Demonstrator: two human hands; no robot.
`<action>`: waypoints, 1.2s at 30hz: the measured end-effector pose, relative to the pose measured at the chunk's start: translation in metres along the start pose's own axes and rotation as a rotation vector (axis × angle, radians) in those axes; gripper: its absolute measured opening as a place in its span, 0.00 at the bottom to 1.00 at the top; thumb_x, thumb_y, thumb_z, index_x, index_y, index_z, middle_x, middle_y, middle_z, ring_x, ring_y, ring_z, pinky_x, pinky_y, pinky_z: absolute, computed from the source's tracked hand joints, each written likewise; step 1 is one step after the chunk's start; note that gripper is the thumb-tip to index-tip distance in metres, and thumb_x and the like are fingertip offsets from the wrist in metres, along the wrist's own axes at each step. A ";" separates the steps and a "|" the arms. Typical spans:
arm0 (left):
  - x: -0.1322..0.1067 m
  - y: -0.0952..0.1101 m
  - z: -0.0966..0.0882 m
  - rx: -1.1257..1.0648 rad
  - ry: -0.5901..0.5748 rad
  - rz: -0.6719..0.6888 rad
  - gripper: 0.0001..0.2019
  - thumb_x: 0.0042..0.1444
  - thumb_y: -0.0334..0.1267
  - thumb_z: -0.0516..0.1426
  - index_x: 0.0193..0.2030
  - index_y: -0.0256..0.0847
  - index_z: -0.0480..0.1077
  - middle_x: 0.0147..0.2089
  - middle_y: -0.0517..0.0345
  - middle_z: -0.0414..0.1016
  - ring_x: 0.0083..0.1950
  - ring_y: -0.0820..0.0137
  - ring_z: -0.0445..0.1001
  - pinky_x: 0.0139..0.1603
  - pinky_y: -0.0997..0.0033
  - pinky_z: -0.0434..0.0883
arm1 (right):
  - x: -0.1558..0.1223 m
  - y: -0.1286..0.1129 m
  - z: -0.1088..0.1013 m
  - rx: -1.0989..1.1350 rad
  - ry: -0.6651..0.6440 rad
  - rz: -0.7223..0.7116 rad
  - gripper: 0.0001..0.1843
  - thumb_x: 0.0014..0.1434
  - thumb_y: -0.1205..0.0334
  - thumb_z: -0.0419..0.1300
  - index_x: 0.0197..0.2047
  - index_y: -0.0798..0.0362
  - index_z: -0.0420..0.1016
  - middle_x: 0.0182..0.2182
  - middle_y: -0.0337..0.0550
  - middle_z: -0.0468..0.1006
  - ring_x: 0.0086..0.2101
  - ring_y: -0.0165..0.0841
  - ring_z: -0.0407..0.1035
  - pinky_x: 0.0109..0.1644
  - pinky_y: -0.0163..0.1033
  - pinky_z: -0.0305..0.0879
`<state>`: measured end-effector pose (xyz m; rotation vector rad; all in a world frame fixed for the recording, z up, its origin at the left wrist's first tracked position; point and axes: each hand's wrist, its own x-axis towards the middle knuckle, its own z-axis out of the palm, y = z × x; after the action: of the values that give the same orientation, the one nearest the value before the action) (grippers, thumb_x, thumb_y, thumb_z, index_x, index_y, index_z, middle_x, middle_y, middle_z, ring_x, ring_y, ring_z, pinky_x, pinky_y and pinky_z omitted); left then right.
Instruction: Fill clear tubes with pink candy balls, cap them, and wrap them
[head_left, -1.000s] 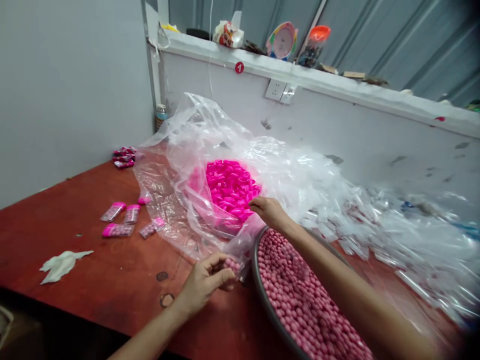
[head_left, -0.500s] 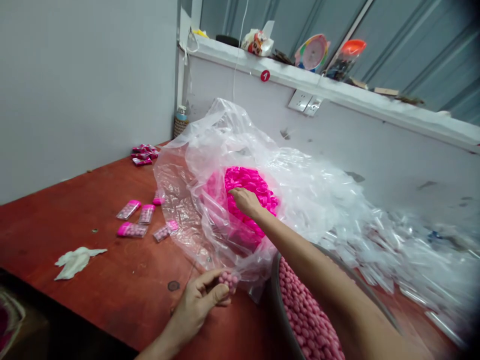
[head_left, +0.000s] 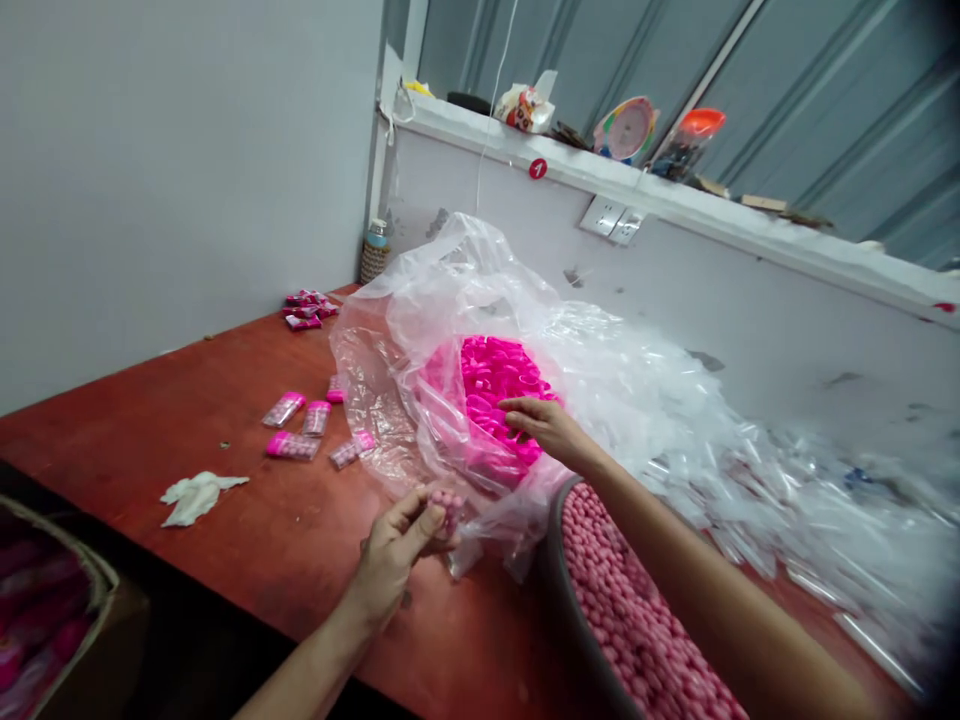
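My left hand [head_left: 399, 548] is closed around a small clear tube filled with pink candy balls [head_left: 448, 506], held upright just above the red table [head_left: 247, 520]. My right hand [head_left: 541, 424] reaches into an open clear plastic bag [head_left: 420, 330] and rests on a heap of bright pink caps [head_left: 499, 385]; its fingers are curled among the caps, and whether they hold one is hidden. A metal bowl [head_left: 559, 590] heaped with pink candy balls [head_left: 637, 620] sits under my right forearm.
Several filled pink-capped tubes [head_left: 300, 430] lie on the table at left, more [head_left: 306, 308] by the wall. A crumpled white tissue [head_left: 196, 494] lies nearer. Empty clear tubes [head_left: 757, 480] pile up at right. A box [head_left: 52, 620] stands at the lower left.
My right hand drew back a little across the pink caps toward the bag's near side. My left hand lifted the filled tube slightly. The view shifted, showing the box at lower left.
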<state>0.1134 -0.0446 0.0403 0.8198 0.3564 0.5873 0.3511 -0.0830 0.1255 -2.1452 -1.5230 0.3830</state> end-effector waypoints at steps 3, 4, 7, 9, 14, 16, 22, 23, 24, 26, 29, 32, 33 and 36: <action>-0.005 0.004 0.018 -0.075 -0.031 0.043 0.19 0.48 0.40 0.59 0.48 0.41 0.68 0.44 0.53 0.71 0.35 0.73 0.71 0.35 0.72 0.72 | -0.060 -0.022 0.006 0.546 -0.055 0.090 0.19 0.54 0.54 0.55 0.44 0.58 0.69 0.24 0.39 0.74 0.25 0.29 0.69 0.31 0.35 0.66; -0.008 0.004 0.024 -0.099 -0.047 0.055 0.17 0.48 0.40 0.59 0.46 0.41 0.69 0.44 0.54 0.71 0.34 0.74 0.70 0.35 0.72 0.72 | -0.078 -0.030 0.010 0.639 -0.080 0.112 0.19 0.53 0.53 0.57 0.43 0.57 0.70 0.23 0.39 0.73 0.24 0.28 0.69 0.30 0.34 0.66; -0.022 0.000 0.035 -0.144 -0.104 0.076 0.10 0.47 0.37 0.60 0.38 0.39 0.71 0.38 0.59 0.71 0.33 0.76 0.70 0.36 0.71 0.73 | -0.126 -0.050 0.027 0.767 -0.120 0.143 0.18 0.52 0.53 0.58 0.42 0.55 0.71 0.24 0.38 0.73 0.24 0.27 0.68 0.29 0.34 0.65; -0.035 -0.006 0.040 -0.143 -0.125 0.076 0.08 0.47 0.37 0.60 0.35 0.38 0.72 0.36 0.59 0.71 0.33 0.75 0.71 0.36 0.70 0.73 | -0.151 -0.061 0.037 0.766 -0.048 0.134 0.16 0.53 0.53 0.56 0.41 0.54 0.72 0.26 0.39 0.74 0.26 0.28 0.68 0.31 0.34 0.66; -0.065 -0.018 0.051 -0.073 -0.156 0.018 0.11 0.47 0.40 0.60 0.37 0.35 0.71 0.35 0.55 0.74 0.32 0.71 0.73 0.35 0.68 0.73 | -0.193 -0.082 0.058 0.628 0.157 0.074 0.12 0.54 0.56 0.55 0.37 0.52 0.75 0.30 0.40 0.76 0.32 0.32 0.69 0.36 0.36 0.66; -0.073 -0.021 0.055 -0.038 -0.140 0.048 0.12 0.48 0.41 0.59 0.37 0.35 0.70 0.35 0.54 0.74 0.34 0.69 0.73 0.35 0.68 0.73 | -0.204 -0.087 0.067 0.633 0.231 0.078 0.12 0.55 0.56 0.55 0.40 0.50 0.74 0.33 0.40 0.76 0.34 0.33 0.70 0.38 0.37 0.67; -0.082 -0.022 0.052 0.099 -0.255 0.058 0.13 0.49 0.42 0.58 0.39 0.37 0.71 0.39 0.54 0.74 0.38 0.68 0.73 0.39 0.67 0.72 | -0.227 -0.082 0.079 0.505 0.434 0.109 0.13 0.55 0.57 0.54 0.44 0.49 0.71 0.39 0.43 0.75 0.39 0.37 0.69 0.44 0.41 0.66; -0.081 -0.022 0.048 0.135 -0.279 0.054 0.13 0.50 0.42 0.57 0.39 0.37 0.71 0.40 0.53 0.74 0.39 0.67 0.73 0.39 0.67 0.72 | -0.230 -0.081 0.076 0.421 0.468 0.095 0.13 0.56 0.58 0.53 0.44 0.49 0.70 0.39 0.43 0.75 0.40 0.37 0.69 0.45 0.41 0.65; -0.080 -0.022 0.045 0.180 -0.301 0.060 0.13 0.50 0.42 0.57 0.39 0.37 0.71 0.41 0.53 0.73 0.40 0.67 0.72 0.39 0.68 0.72 | -0.231 -0.080 0.072 0.321 0.492 0.065 0.13 0.57 0.59 0.53 0.45 0.49 0.70 0.40 0.43 0.75 0.40 0.37 0.68 0.46 0.42 0.64; -0.077 -0.024 0.038 0.300 -0.342 0.098 0.13 0.51 0.42 0.56 0.40 0.37 0.72 0.39 0.53 0.73 0.39 0.68 0.72 0.38 0.70 0.71 | -0.232 -0.080 0.064 0.115 0.478 -0.026 0.13 0.58 0.61 0.51 0.46 0.48 0.68 0.41 0.44 0.73 0.41 0.37 0.67 0.47 0.42 0.63; -0.073 -0.025 0.032 0.489 -0.372 0.181 0.13 0.53 0.41 0.54 0.41 0.37 0.72 0.34 0.55 0.74 0.34 0.70 0.70 0.36 0.73 0.69 | -0.229 -0.085 0.057 -0.079 0.338 -0.133 0.14 0.59 0.63 0.49 0.49 0.47 0.66 0.42 0.46 0.72 0.42 0.37 0.66 0.47 0.42 0.63; -0.070 -0.020 0.030 0.625 -0.401 0.273 0.12 0.54 0.41 0.53 0.40 0.37 0.73 0.35 0.54 0.75 0.35 0.69 0.71 0.38 0.73 0.67 | -0.225 -0.088 0.056 -0.166 0.288 -0.153 0.14 0.60 0.64 0.48 0.50 0.48 0.64 0.41 0.46 0.72 0.41 0.36 0.67 0.46 0.41 0.64; -0.069 -0.018 0.030 0.652 -0.425 0.298 0.12 0.54 0.40 0.53 0.39 0.38 0.73 0.36 0.54 0.75 0.37 0.69 0.71 0.39 0.73 0.66 | -0.224 -0.088 0.056 -0.182 0.295 -0.155 0.14 0.60 0.64 0.48 0.50 0.48 0.64 0.41 0.47 0.71 0.41 0.36 0.67 0.46 0.41 0.64; -0.066 -0.015 0.028 0.686 -0.468 0.329 0.11 0.54 0.40 0.53 0.40 0.38 0.73 0.37 0.54 0.75 0.38 0.68 0.72 0.40 0.74 0.66 | -0.220 -0.089 0.059 -0.238 0.300 -0.169 0.14 0.60 0.64 0.47 0.50 0.49 0.63 0.41 0.47 0.71 0.41 0.36 0.67 0.45 0.40 0.65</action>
<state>0.0813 -0.1091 0.0515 1.6606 -0.0247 0.5571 0.1761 -0.2532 0.1126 -2.1085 -1.6200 -0.1802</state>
